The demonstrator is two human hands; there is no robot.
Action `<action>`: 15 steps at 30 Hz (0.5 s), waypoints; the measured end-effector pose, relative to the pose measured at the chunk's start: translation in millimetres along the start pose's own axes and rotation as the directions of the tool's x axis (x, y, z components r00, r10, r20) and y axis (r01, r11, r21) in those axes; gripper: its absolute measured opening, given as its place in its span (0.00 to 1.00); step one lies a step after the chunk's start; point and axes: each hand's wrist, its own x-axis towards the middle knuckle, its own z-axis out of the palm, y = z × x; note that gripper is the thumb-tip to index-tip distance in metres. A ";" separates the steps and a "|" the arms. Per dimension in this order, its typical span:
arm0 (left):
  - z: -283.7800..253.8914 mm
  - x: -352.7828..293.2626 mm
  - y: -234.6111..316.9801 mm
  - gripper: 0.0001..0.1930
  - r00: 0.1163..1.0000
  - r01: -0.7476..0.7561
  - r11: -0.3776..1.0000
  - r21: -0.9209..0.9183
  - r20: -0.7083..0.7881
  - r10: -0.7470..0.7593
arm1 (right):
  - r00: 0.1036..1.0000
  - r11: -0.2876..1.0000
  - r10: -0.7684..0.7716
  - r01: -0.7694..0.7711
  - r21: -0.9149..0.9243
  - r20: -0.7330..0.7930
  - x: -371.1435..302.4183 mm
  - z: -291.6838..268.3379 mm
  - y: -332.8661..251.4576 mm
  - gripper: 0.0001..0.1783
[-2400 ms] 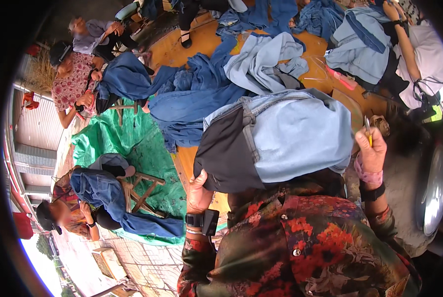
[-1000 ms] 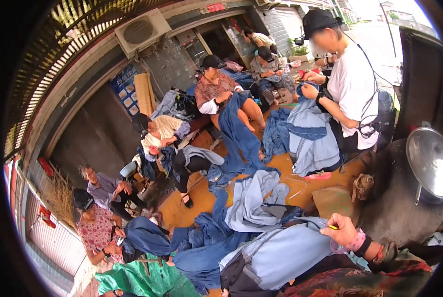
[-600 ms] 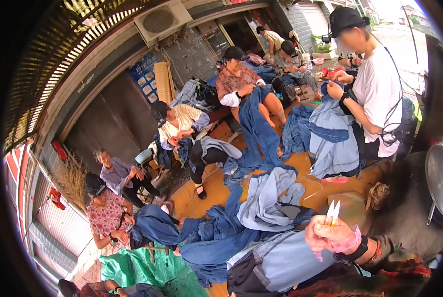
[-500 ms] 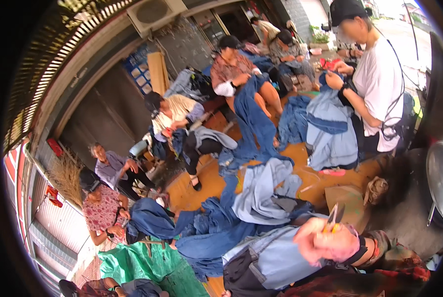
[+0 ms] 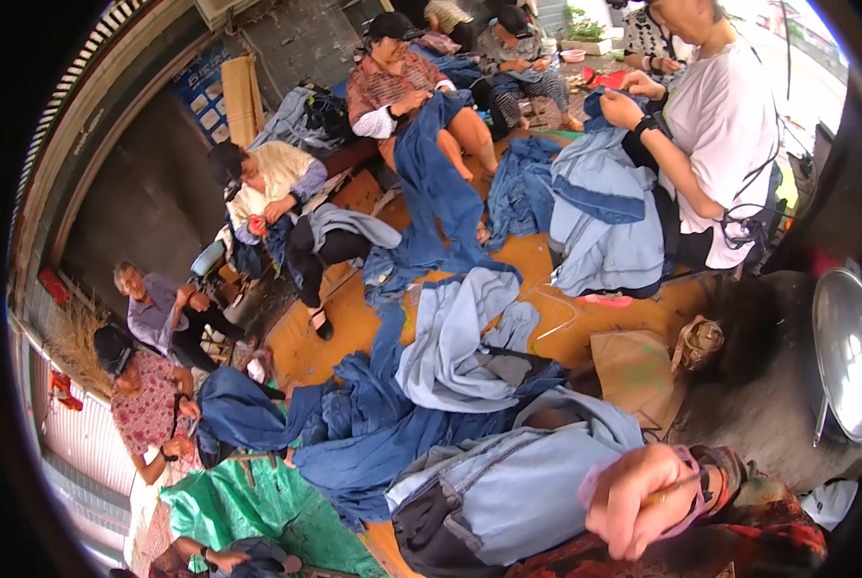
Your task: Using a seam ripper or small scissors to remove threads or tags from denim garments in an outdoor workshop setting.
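My right hand [image 5: 640, 493] is closed at the lower right, with a pink band at its wrist and a red-and-dark patterned sleeve behind it. A thin yellowish-brown piece of the thread snips [image 5: 670, 491] shows by the fingers; most of the tool is hidden in the fist. Beside this hand, a light-blue denim garment [image 5: 537, 501] with black parts spreads across my lap. Dark-blue denim [image 5: 373, 482] lies beyond it, and a paler denim piece [image 5: 450, 337] rests on the pile. My left hand does not show.
Several people sit around with denim; one in a white top [image 5: 720, 116] stands at the right. A green sheet [image 5: 257, 511] lies at lower left. A brown paper piece [image 5: 633, 371] and a shiny metal lid [image 5: 850, 352] are at the right. Orange-brown board [image 5: 595, 328] covers the floor.
The view has shifted, so the scene sits farther left. My right hand has lowered and turned; the snips' blades, pointing up before, no longer show. The denim on my lap remains.
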 end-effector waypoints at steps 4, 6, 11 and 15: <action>29.5 38.1 17.9 0.05 0.994 0.020 0.998 -0.060 0.104 -0.013 | 0.950 0.965 -0.166 0.101 -0.243 -0.264 -25.1 -18.7 -36.7 0.09; 39.6 49.4 24.2 0.05 0.991 0.018 0.998 -0.060 0.135 -0.010 | 0.808 0.848 -0.400 0.146 -0.509 -0.433 -29.3 -14.7 -62.1 0.15; 46.4 57.5 23.9 0.05 0.982 0.025 0.997 -0.066 0.190 -0.012 | 0.668 0.565 -0.624 0.027 -0.825 -0.405 -5.7 10.8 -126.4 0.18; 38.4 38.8 -11.1 0.04 0.976 0.097 0.991 -0.091 0.202 -0.077 | 0.653 0.843 -0.396 -0.019 -0.537 -0.645 37.4 -1.5 -79.5 0.15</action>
